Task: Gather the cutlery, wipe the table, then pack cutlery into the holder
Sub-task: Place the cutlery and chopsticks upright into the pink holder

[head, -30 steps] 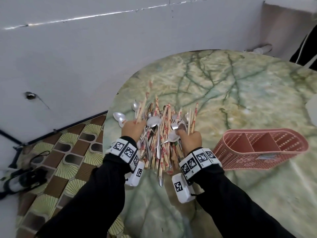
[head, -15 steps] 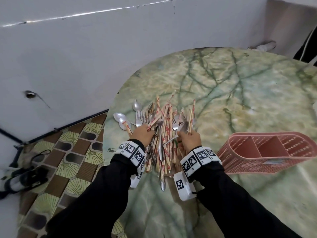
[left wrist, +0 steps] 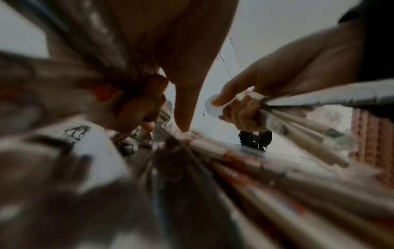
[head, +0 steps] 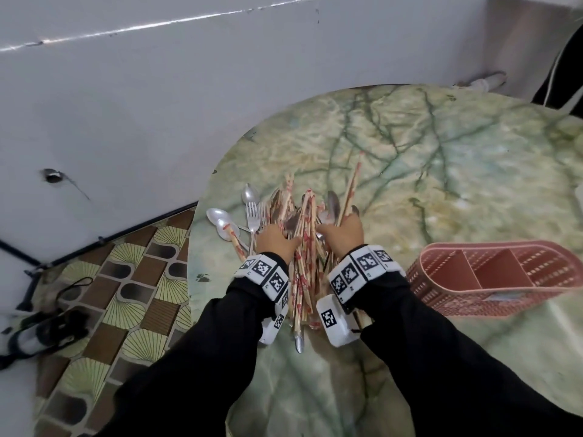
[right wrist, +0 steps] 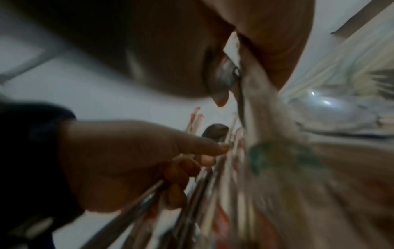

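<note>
Round green marble-patterned table [head: 441, 171] sits against the white wall [head: 157, 105], patterned floor tiles [head: 126, 294] to its left. Bundle of paper-wrapped wooden chopsticks and metal cutlery [head: 304, 247] lies near table's left edge, btwn left hand [head: 276, 241] and right hand [head: 342, 236], which grip it from either side. Two steel spoons [head: 220, 222] and a steel fork [head: 251, 212] lie just left of the bundle. Pink perforated plastic cutlery holder [head: 492, 279] lies tipped on its side, right of the hands, w/ compartments opening toward them.
</note>
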